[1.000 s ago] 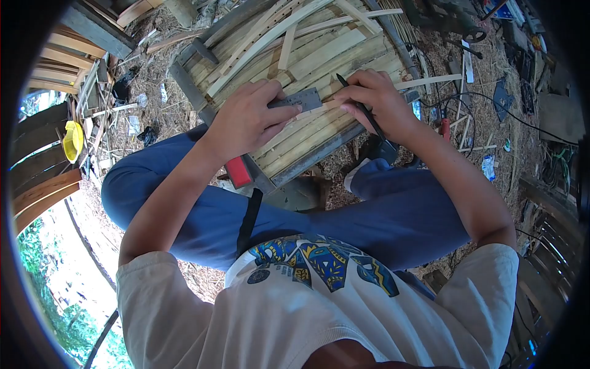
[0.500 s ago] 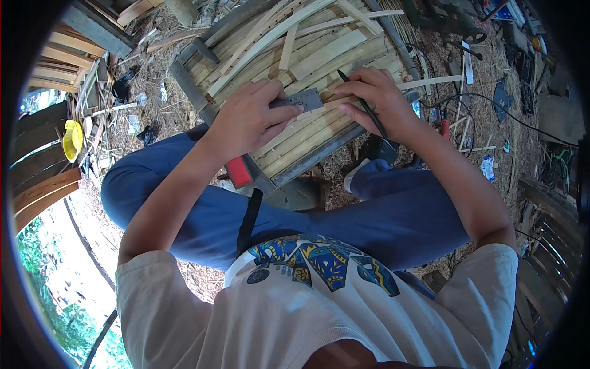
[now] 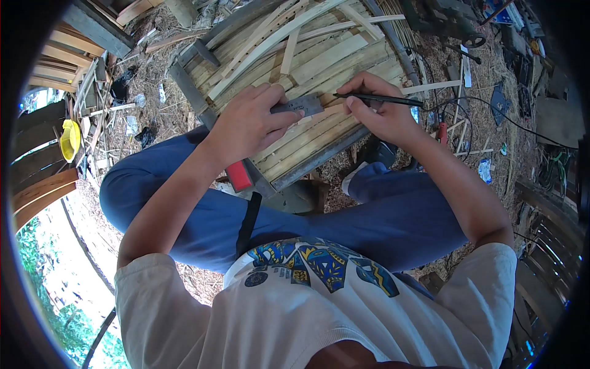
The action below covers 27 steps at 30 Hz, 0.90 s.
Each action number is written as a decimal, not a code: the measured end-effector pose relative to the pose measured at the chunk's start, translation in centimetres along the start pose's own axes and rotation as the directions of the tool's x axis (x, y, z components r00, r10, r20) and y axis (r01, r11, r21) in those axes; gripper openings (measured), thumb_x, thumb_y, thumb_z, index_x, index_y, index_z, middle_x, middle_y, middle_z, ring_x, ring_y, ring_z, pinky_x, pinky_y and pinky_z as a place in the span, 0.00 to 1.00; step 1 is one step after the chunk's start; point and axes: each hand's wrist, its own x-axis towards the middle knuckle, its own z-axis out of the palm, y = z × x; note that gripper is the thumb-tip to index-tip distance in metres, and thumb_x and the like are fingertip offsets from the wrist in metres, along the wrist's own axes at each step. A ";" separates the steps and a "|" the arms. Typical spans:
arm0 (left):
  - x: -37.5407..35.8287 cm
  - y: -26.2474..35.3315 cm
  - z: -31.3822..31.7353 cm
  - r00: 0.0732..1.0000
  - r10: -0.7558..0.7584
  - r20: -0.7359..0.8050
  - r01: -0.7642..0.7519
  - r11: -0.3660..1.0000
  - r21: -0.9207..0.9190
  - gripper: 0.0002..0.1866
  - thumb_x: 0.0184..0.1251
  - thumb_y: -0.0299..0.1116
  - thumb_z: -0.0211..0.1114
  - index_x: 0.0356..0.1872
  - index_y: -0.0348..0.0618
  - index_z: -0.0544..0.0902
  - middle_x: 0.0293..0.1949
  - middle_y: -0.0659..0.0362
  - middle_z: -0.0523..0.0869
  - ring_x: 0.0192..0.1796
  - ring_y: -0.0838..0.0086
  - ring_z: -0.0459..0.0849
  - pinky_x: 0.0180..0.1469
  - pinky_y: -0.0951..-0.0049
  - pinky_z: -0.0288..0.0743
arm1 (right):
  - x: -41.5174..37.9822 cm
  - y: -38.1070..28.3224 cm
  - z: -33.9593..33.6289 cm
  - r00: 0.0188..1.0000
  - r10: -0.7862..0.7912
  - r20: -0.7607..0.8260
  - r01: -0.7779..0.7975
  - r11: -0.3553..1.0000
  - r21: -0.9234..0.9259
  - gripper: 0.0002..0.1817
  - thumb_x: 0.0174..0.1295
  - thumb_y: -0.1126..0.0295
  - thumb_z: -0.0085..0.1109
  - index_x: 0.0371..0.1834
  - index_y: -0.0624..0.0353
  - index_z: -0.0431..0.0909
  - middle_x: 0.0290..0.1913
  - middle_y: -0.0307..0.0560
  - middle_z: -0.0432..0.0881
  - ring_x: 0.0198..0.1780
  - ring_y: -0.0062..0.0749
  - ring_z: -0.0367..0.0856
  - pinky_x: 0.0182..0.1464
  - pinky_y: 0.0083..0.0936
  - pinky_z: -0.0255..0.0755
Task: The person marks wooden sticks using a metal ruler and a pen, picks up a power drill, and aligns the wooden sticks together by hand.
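My left hand [image 3: 249,123] is closed on a short grey metal plate [image 3: 310,104] with small markings, thumb and fingers pinching its left end. A thin, light wooden strip [image 3: 332,111] runs out from under the plate, and the slatted wooden bench top [image 3: 307,140] lies below both. In my right hand [image 3: 384,111] is a slim black pen [image 3: 387,98], gripped near its left end. The pen lies almost level in view, its tip by the plate's right end.
Long pale wooden strips [image 3: 270,52] lie across the far part of the bench. A red block [image 3: 239,176] shows at its near left corner. To the right, a black cable [image 3: 504,111] crosses ground littered with shavings. A yellow helmet-like object [image 3: 70,141] is at far left.
The pen has swung from a steep slant to nearly level, its tip now beside the plate. My right fingers have shifted into a writing-like grip; my left hand has barely moved.
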 end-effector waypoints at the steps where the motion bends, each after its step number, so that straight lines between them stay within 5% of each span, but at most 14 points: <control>1: 0.0 0.0 0.1 1.000 0.001 -0.001 -0.001 1.000 0.001 0.18 0.66 0.32 0.80 0.57 0.59 0.95 0.49 0.58 0.85 0.52 0.57 0.88 0.55 0.56 0.83 | 0.0 -0.2 0.1 1.000 0.021 0.008 -0.021 1.000 0.006 0.10 0.82 0.74 0.63 0.61 0.64 0.84 0.46 0.41 0.90 0.50 0.18 0.87 0.55 0.23 0.81; 11: 0.0 -0.1 0.0 1.000 -0.007 0.005 0.007 1.000 -0.010 0.21 0.64 0.30 0.81 0.59 0.61 0.95 0.51 0.58 0.85 0.51 0.57 0.87 0.54 0.56 0.83 | 0.4 0.1 0.6 0.996 0.070 0.060 -0.069 0.997 -0.026 0.10 0.76 0.69 0.69 0.47 0.62 0.79 0.37 0.41 0.88 0.38 0.20 0.82 0.42 0.27 0.78; 14: 0.1 -0.1 0.0 1.000 -0.002 0.004 0.002 1.000 -0.014 0.23 0.63 0.30 0.81 0.60 0.62 0.94 0.51 0.58 0.85 0.51 0.57 0.87 0.54 0.56 0.81 | 0.6 -1.0 0.5 0.997 0.033 0.067 -0.020 0.983 -0.185 0.11 0.74 0.70 0.69 0.44 0.61 0.76 0.35 0.42 0.86 0.35 0.20 0.78 0.38 0.28 0.75; 17: 0.1 -0.1 -0.1 0.999 -0.021 0.034 0.022 1.000 -0.016 0.23 0.63 0.30 0.81 0.60 0.63 0.94 0.51 0.58 0.84 0.52 0.58 0.87 0.54 0.56 0.80 | 0.8 0.1 0.6 0.996 -0.069 0.050 0.079 0.972 -0.220 0.10 0.73 0.70 0.70 0.44 0.61 0.76 0.33 0.42 0.85 0.34 0.21 0.79 0.38 0.28 0.75; 27: 0.0 -0.1 0.1 0.999 -0.021 0.031 0.022 1.000 -0.022 0.24 0.62 0.30 0.80 0.60 0.63 0.94 0.51 0.58 0.84 0.51 0.58 0.86 0.54 0.57 0.79 | 0.8 0.2 0.7 0.998 -0.017 0.065 0.033 0.970 -0.242 0.10 0.72 0.70 0.69 0.42 0.61 0.75 0.31 0.43 0.83 0.32 0.23 0.79 0.38 0.29 0.75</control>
